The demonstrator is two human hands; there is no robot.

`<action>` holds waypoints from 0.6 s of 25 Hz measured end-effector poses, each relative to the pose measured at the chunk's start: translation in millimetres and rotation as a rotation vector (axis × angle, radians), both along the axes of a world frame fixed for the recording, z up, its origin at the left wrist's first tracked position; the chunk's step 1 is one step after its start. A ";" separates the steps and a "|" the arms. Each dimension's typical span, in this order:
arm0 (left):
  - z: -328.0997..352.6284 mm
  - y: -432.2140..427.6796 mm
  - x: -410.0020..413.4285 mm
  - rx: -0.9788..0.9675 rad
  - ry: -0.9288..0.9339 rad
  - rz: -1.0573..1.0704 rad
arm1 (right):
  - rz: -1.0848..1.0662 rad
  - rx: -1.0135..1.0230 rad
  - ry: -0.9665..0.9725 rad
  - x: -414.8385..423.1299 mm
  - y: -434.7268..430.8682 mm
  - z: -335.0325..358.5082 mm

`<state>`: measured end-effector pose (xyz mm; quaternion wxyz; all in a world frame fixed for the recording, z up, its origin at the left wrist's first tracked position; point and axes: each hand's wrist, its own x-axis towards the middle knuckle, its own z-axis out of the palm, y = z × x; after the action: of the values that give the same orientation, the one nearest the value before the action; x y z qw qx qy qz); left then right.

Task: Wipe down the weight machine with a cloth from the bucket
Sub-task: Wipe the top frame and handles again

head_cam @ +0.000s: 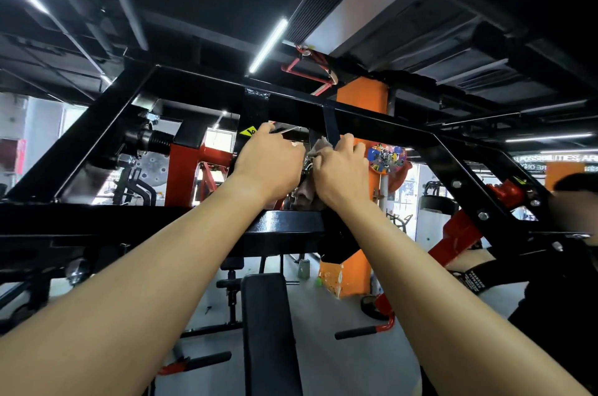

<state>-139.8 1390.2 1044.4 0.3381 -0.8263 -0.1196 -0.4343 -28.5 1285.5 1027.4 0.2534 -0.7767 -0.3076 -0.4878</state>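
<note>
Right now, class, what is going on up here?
A person reaches up into the weight machine's black top frame. Their right grip presses a bunched brownish cloth against an upright strut; the left grip curls beside it, its hold hidden. A padded bench sits below.

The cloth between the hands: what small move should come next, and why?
Probably slide the cloth up the short black bar: the right hand holds it bunched against that bar's lower end, and bare bar runs on above.
</note>
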 end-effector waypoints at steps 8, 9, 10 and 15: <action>-7.5 -3.7 -6.0 -0.018 0.064 0.021 | 0.124 -0.070 0.081 -0.2 -17.7 0.2; -8.1 -5.3 -7.3 -0.024 0.074 0.025 | 0.153 -0.049 0.095 -3.4 -16.0 -3.7; -9.7 -7.4 -8.5 -0.024 0.077 0.027 | 0.166 -0.033 0.102 -7.2 -17.1 -7.9; -34.2 -14.1 -20.4 -0.088 0.092 -0.043 | 0.108 -0.044 0.130 -33.3 -45.4 -35.5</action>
<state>-160.2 1376.1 1010.1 0.2971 -0.8618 -0.1053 -0.3975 -61.8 1240.1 991.9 0.2816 -0.7944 -0.3428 -0.4148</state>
